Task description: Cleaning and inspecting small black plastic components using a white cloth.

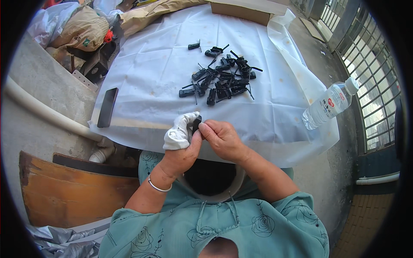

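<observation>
My left hand [184, 139], its fingers covered by white glove fabric, grips a small black plastic part [196, 124] at the table's near edge. From the other side, the thumb and fingers of my right hand [223, 138] are closed at that same part and partly hide it. Beyond both hands lies a loose pile of similar black plastic parts [223, 78], several with thin strips sticking out. One black part [194, 45] sits apart at the far left of the pile. Below my wrists, a round light-rimmed container [239, 182] with a dark inside is between my legs.
White sheeting [146, 81] covers the table. A dark phone [107, 107] lies at its left edge, and a clear water bottle [327, 106] leans at the right. A cardboard box [245, 13] stands at the back. Bags [81, 30] and a pale pipe [51, 114] are on the left.
</observation>
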`<state>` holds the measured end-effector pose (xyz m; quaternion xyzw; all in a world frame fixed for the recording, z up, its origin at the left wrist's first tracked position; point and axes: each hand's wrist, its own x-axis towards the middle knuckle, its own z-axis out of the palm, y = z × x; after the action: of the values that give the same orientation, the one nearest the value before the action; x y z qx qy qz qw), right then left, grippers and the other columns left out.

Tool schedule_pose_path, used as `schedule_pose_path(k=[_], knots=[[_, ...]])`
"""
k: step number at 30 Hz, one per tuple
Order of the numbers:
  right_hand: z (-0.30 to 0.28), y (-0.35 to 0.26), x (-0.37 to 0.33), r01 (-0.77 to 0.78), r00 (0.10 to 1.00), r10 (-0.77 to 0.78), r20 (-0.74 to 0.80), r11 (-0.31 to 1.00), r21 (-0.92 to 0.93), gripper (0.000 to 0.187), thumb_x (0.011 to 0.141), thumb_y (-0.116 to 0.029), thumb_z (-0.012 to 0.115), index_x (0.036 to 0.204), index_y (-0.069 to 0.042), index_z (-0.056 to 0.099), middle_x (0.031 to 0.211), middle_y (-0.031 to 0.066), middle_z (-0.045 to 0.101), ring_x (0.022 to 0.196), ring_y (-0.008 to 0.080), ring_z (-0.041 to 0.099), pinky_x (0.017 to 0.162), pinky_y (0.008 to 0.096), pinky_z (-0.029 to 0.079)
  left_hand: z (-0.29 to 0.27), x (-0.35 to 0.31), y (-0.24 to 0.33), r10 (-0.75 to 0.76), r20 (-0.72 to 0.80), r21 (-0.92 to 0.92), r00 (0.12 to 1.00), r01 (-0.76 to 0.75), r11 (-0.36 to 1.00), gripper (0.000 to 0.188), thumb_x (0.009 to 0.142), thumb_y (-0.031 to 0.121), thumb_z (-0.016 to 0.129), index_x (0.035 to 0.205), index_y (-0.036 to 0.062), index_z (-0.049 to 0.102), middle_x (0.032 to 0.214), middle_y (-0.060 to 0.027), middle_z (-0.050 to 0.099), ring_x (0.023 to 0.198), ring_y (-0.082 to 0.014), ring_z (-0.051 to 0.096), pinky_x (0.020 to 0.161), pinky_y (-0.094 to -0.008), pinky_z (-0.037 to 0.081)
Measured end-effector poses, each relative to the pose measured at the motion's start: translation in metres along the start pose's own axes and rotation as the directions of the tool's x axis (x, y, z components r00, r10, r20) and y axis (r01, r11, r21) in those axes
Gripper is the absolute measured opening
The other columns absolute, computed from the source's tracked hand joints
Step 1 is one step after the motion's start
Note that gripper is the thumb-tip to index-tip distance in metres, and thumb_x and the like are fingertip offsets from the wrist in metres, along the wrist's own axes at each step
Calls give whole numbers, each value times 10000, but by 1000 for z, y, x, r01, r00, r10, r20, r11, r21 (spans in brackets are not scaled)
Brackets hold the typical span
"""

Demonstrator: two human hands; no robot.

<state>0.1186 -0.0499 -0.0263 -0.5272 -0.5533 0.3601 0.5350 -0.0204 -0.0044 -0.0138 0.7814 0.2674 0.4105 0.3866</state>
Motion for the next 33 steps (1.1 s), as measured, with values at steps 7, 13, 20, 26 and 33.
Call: schedule_pose_path(k=[7, 13, 20, 26, 33], knots=[[-21, -1, 4, 298, 954, -289, 79, 892, -340, 99, 781, -81, 636, 843, -9, 609, 639, 121, 552, 521, 229, 523, 494, 289, 411, -16, 11, 2, -391, 160, -559, 906, 410, 721, 237, 913, 61, 429, 1149, 49, 406, 873, -26, 519, 642, -44, 417, 538, -187, 386], [-20, -13, 3, 225, 974, -227, -14, 969, -101, 101, 763, -52, 672, 818, -16, 595, 614, 51, 517, 500, 123, 448, 484, 247, 380, -15, 7, 3, -333, 315, -369, 888, 438, 820, 312, 887, 75, 400, 1197, 36, 408, 885, -11, 510, 658, -23, 407, 556, -176, 379], [-19, -8, 2, 169, 985, -161, 63, 976, -139, 152, 858, -139, 585, 787, -12, 542, 607, 63, 485, 526, 137, 421, 510, 276, 384, -10, 7, 9, -254, 282, -218, 925, 319, 922, 243, 844, 66, 434, 1077, 1, 458, 849, -17, 488, 712, -76, 431, 632, -240, 410], [-13, -8, 3, 130, 982, -109, 154, 982, -134, 221, 905, -147, 487, 745, 2, 520, 606, 112, 475, 546, 159, 424, 528, 301, 387, 1, 7, 7, -33, 153, 26, 988, 29, 999, 225, 810, 42, 425, 1022, -24, 464, 764, -135, 519, 706, -251, 527, 657, -333, 436], [-24, -11, 0, -34, 947, 56, 315, 997, -75, 269, 908, -177, 472, 715, 3, 527, 589, 42, 483, 561, 113, 404, 548, 286, 390, -17, 5, 33, -164, 331, 172, 929, 111, 979, 275, 840, 128, 480, 1054, -44, 468, 902, -217, 570, 811, -354, 563, 719, -365, 456]])
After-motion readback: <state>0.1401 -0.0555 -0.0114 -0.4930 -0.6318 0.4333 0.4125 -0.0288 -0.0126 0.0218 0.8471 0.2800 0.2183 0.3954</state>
